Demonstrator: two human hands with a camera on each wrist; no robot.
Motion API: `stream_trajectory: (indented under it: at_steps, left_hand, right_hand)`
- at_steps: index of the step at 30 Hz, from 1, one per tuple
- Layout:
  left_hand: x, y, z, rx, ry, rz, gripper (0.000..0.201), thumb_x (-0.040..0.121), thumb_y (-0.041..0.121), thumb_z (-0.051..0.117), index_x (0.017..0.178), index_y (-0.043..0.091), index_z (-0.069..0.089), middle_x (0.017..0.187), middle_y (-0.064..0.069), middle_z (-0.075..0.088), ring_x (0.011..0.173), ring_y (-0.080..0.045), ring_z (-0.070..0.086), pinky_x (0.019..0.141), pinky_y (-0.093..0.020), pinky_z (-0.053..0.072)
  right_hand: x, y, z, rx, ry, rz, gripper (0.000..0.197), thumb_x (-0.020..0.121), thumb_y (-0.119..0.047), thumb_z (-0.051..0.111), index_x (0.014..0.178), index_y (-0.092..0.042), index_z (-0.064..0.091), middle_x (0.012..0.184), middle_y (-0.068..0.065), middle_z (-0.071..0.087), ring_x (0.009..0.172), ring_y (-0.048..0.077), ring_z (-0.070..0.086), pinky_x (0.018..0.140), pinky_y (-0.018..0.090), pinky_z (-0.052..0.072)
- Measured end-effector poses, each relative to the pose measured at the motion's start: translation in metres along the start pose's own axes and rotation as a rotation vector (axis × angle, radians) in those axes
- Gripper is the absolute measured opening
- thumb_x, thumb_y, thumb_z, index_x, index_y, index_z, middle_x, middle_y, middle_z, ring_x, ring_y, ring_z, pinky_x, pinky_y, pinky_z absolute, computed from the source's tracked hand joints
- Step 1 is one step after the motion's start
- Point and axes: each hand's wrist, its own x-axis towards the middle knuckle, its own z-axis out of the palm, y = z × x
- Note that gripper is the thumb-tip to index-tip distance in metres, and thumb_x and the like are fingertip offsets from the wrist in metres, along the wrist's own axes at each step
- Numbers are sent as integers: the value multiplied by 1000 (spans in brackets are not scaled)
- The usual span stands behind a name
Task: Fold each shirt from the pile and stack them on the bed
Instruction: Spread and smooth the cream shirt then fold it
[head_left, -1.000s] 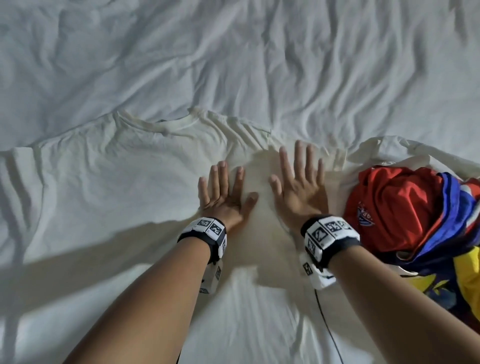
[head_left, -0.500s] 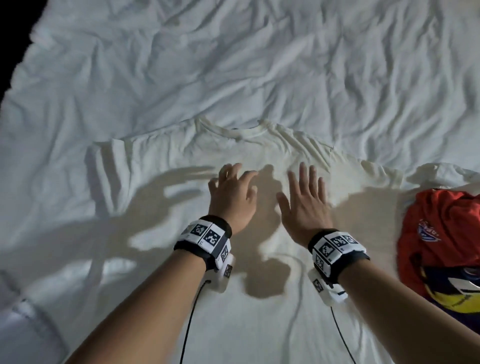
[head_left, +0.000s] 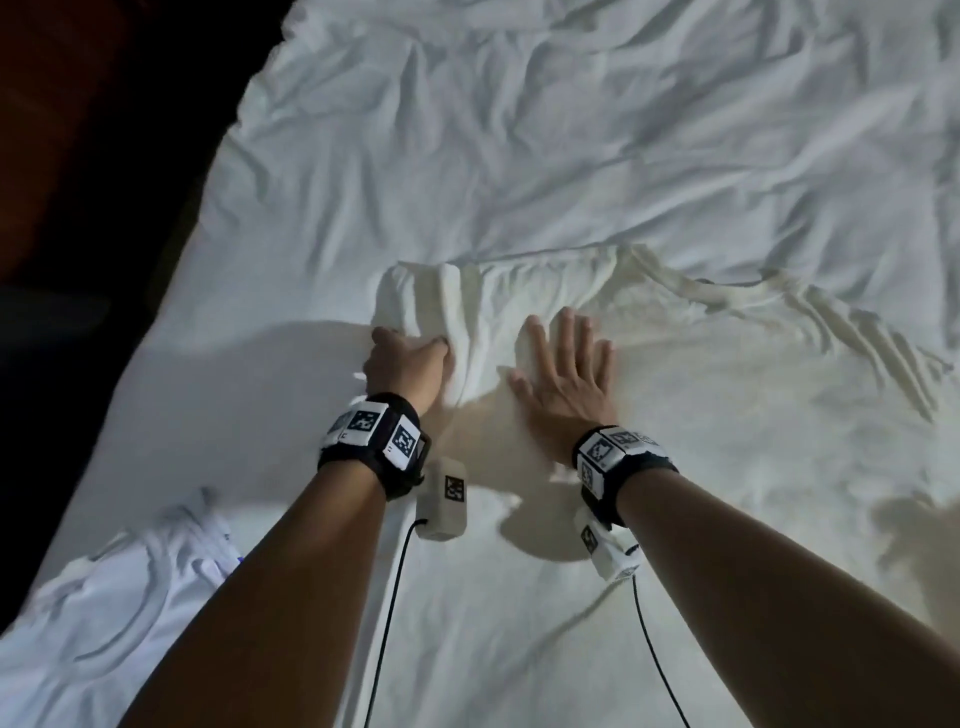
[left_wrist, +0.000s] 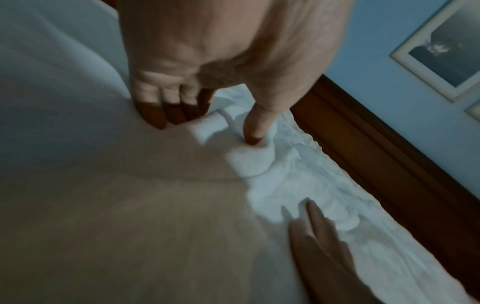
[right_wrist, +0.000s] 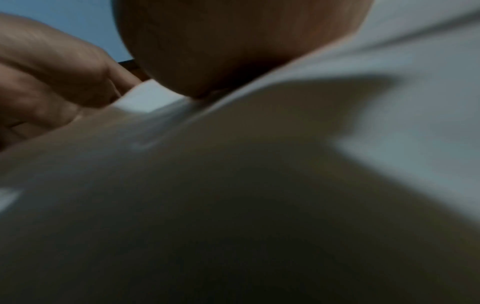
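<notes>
A cream T-shirt (head_left: 727, 415) lies spread on the white bed sheet (head_left: 571, 130), collar away from me. Its left sleeve (head_left: 441, 296) is bunched into ridges. My left hand (head_left: 410, 358) sits at that sleeve with curled fingers. In the left wrist view, a roll of the sleeve (left_wrist: 207, 129) lies between the fingertips (left_wrist: 161, 119) and the thumb, which digs into the cloth. My right hand (head_left: 566, 374) lies flat, fingers spread, on the shirt just right of the sleeve. The right wrist view is dark and blurred, showing only shirt cloth (right_wrist: 233, 185) under my palm.
A second white garment (head_left: 104, 613) lies crumpled at the bed's near left corner. The bed's left edge drops to dark floor (head_left: 78, 208). A wooden rail (left_wrist: 376, 144) and a framed picture (left_wrist: 441, 51) on a blue wall show past the bed.
Both hands have slid left from the shirt's middle to its left sleeve. The left hand went from flat to curled on the sleeve. The coloured pile has left the view.
</notes>
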Motion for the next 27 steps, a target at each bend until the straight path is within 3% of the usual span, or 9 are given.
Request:
stream_trajectory:
  at_steps: [4,6,8,11,13,16,19,22,27]
  left_hand:
    - [11,-5,5,-76,-125,32,59,68,49,70,112,12,61,110,-5,72,101,-31,68,92,-44,56]
    - [14,-9,7,-150,-108,71,35,69,44,72,84,13,67,78,7,71,79,-25,69,75,-35,56]
    - [14,-12,5,-330,-68,90,25,76,30,71,68,9,60,59,11,57,57,-19,56,59,-30,44]
    - [13,-14,-3,-631,-65,16,17,73,21,71,68,9,60,58,6,53,56,-16,50,55,-29,40]
    - [13,-17,-8,-749,-118,-43,14,71,21,74,74,10,66,63,4,64,61,-18,61,60,-30,49]
    - [17,-24,-18,-821,-289,-63,29,84,17,77,108,2,73,104,-15,77,97,-32,74,86,-43,59]
    - [22,-32,-35,-607,-411,-58,35,67,24,84,95,4,79,92,-15,76,87,-34,72,80,-40,55]
    - [21,-38,-44,-443,-323,-10,37,64,34,84,87,5,80,83,-16,75,76,-35,71,72,-42,53]
    - [11,-46,-41,-694,-233,32,16,80,21,79,89,9,74,89,-13,74,88,-32,72,82,-47,54]
  right_hand:
    - [15,-8,15,-2,-28,84,73,100,-69,7,154,-38,-28,159,2,-42,145,27,-41,116,54,-27]
    - [17,-7,17,-7,-32,95,72,99,-70,5,153,-39,-30,158,1,-45,144,25,-43,117,55,-26]
    - [18,-7,19,-15,-34,111,72,98,-71,4,153,-40,-31,157,0,-45,144,24,-44,117,55,-25]
    - [19,-8,21,-11,-32,121,72,98,-72,6,152,-41,-30,157,-1,-45,144,23,-43,118,54,-24]
    - [19,-8,20,-6,-34,118,71,99,-71,7,152,-42,-30,157,-1,-45,144,22,-44,118,53,-25]
    - [19,-8,18,-9,-39,120,72,99,-71,8,154,-41,-28,157,-2,-45,144,21,-44,118,52,-25]
    - [18,-9,18,-1,-37,122,73,99,-71,9,155,-41,-25,159,-3,-43,144,21,-43,118,52,-25]
    - [17,-9,18,-1,-37,123,73,99,-71,10,155,-41,-26,159,-3,-43,145,21,-42,119,52,-24]
    - [17,-10,19,-2,-28,121,73,99,-72,9,155,-41,-26,159,-4,-42,145,20,-42,118,52,-25]
